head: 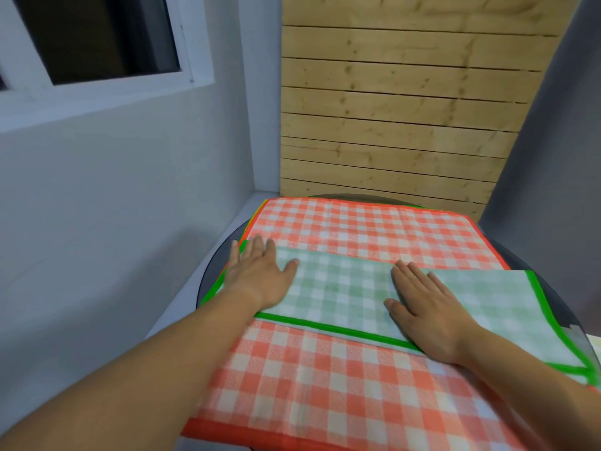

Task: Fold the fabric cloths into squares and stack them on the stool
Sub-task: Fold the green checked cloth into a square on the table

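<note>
A green-checked cloth (341,288) with a bright green border lies folded into a long strip across a larger red-checked cloth (367,236). My left hand (260,275) presses flat on the strip's left end, fingers straight. My right hand (422,304) lies flat on the strip right of its middle, fingers straight and pointing away from me. The strip's right part (507,307) spreads wider toward the table's right edge. Under the red cloth, green and yellow edges of other cloths (250,219) peek out at the left. No stool is in view.
The cloths cover a round dark table (211,275) that stands in a corner. A grey wall with a window (97,43) is on the left. Wooden planks (406,109) stand behind the table and a grey wall rises on the right.
</note>
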Tool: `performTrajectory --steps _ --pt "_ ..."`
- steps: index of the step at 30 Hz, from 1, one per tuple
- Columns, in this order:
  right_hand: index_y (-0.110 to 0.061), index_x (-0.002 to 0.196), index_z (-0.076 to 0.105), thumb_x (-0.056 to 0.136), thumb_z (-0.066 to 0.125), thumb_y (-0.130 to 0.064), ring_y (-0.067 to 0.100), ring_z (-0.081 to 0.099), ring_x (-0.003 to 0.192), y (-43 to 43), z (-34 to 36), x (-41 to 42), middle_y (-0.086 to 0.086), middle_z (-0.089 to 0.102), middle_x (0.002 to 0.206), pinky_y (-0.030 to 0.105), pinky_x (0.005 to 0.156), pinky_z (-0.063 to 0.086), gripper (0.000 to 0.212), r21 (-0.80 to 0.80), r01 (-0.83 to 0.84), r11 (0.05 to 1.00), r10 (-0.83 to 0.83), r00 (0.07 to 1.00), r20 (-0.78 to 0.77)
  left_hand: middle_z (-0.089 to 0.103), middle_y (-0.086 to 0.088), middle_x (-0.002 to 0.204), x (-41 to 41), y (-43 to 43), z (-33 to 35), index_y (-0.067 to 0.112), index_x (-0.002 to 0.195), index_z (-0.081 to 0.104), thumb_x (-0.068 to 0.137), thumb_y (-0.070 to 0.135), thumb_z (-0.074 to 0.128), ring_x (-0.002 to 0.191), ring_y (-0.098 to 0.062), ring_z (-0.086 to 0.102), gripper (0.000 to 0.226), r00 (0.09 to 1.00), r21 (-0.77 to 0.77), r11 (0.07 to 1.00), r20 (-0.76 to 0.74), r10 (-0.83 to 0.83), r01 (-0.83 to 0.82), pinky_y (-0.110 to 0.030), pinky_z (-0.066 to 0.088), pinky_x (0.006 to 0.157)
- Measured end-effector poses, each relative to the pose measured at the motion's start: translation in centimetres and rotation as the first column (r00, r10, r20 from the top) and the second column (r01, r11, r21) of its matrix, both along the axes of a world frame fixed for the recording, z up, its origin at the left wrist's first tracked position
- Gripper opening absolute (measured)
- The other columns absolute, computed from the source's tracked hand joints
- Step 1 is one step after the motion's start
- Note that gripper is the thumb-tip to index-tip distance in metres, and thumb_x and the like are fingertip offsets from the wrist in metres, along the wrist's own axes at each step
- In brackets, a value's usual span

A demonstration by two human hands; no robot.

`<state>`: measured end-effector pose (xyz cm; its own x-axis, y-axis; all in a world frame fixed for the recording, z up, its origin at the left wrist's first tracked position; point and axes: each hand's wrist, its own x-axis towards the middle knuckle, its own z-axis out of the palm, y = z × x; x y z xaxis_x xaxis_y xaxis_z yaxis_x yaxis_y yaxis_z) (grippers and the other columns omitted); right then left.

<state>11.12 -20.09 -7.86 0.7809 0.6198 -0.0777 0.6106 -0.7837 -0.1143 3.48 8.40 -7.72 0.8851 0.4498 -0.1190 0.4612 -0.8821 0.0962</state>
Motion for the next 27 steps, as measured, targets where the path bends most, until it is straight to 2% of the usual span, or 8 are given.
performTrajectory --steps 4,6,9,12,18,22,25,27 --pt "-0.02 0.157 -0.006 0.102 0.015 -0.053 0.01 -0.014 0.15 0.1 0.0 0.0 -0.004 -0.013 0.164 0.033 0.123 -0.007 0.068 -0.005 0.001 1.0 -0.002 1.0 -0.001 -0.006 -0.01 0.168 0.2 0.1 0.4 0.014 0.161 -0.002 0.099 0.061 0.005 0.155 -0.021 -0.008 0.077 0.999 0.093 0.995 -0.03 0.032 -0.029 -0.053 -0.02 0.119" --pt "-0.02 0.158 -0.005 0.102 0.016 -0.052 0.011 -0.013 0.15 0.1 0.0 0.0 -0.003 -0.012 0.164 0.033 0.123 -0.007 0.068 -0.002 0.004 1.0 -0.004 1.0 0.002 -0.006 -0.01 0.168 0.5 -1.3 1.0 0.013 0.161 -0.001 0.104 0.047 0.01 0.155 -0.021 -0.008 0.067 0.997 0.165 0.984 0.009 -0.075 0.072 -0.052 -0.017 0.12" --pt "-0.018 0.158 -0.004 0.103 0.017 -0.051 0.012 -0.013 0.15 0.3 0.1 -0.1 -0.002 -0.012 0.165 0.034 0.123 -0.007 0.068 0.004 0.003 1.0 -0.003 1.0 -0.002 -0.008 -0.004 0.168 1.6 -5.3 1.6 0.013 0.161 0.003 0.108 0.027 0.021 0.154 -0.015 -0.01 0.058 0.919 0.001 0.928 0.143 -0.368 0.371 -0.038 -0.01 0.124" --pt "-0.016 0.158 -0.003 0.103 0.019 -0.05 0.012 -0.013 0.151 0.5 0.0 0.0 -0.001 -0.011 0.165 0.034 0.122 -0.008 0.068 0.009 0.002 1.0 -0.002 1.0 -0.016 -0.005 -0.002 0.169 2.3 -9.2 0.9 0.014 0.161 0.004 0.109 0.027 0.022 0.154 -0.012 -0.008 0.057 0.861 -0.127 0.856 0.172 -0.478 0.501 -0.031 -0.007 0.124" --pt "-0.015 0.158 0.002 0.104 0.026 -0.046 0.014 -0.007 0.152 -0.2 0.1 0.7 0.0 -0.004 0.166 0.034 0.122 -0.006 0.067 0.095 0.016 0.995 -0.009 0.997 -0.071 -0.012 0.004 0.168 2.5 -10.1 -0.2 0.018 0.161 -0.002 0.107 0.044 0.016 0.152 -0.007 -0.014 0.062 0.877 -0.06 0.875 0.065 -0.476 0.48 -0.034 -0.008 0.125" --pt "-0.011 0.157 0.006 0.102 0.024 -0.053 0.02 -0.004 0.152 -3.7 0.0 1.9 0.004 0.0 0.166 0.038 0.123 -0.003 0.071 0.095 0.135 0.986 -0.131 0.99 -0.053 -0.015 0.007 0.167 2.5 -10.4 -0.2 0.021 0.161 -0.004 0.106 0.049 0.016 0.152 -0.008 -0.017 0.065 0.89 -0.057 0.888 0.044 -0.455 0.457 -0.033 -0.009 0.124" --pt "-0.006 0.156 0.01 0.099 0.017 -0.059 0.024 0.0 0.152 -7.4 -0.3 3.1 0.01 0.005 0.165 0.039 0.123 0.0 0.078 0.058 0.282 0.958 -0.283 0.959 -0.008 -0.017 0.01 0.166 2.8 -10.5 0.6 0.025 0.161 -0.005 0.106 0.05 0.018 0.151 -0.007 -0.017 0.065 0.899 -0.113 0.894 -0.009 -0.438 0.435 -0.031 -0.009 0.123" --pt "-0.005 0.152 0.019 0.088 0.003 -0.068 0.026 0.009 0.15 -8.9 -0.5 3.5 0.012 0.016 0.162 0.042 0.123 0.006 0.091 0.051 0.325 0.944 -0.327 0.944 0.048 -0.016 0.009 0.166 3.1 -10.7 1.9 0.026 0.161 -0.004 0.107 0.046 0.022 0.152 -0.008 -0.015 0.063 0.895 -0.161 0.89 -0.069 -0.441 0.426 -0.031 -0.006 0.122"
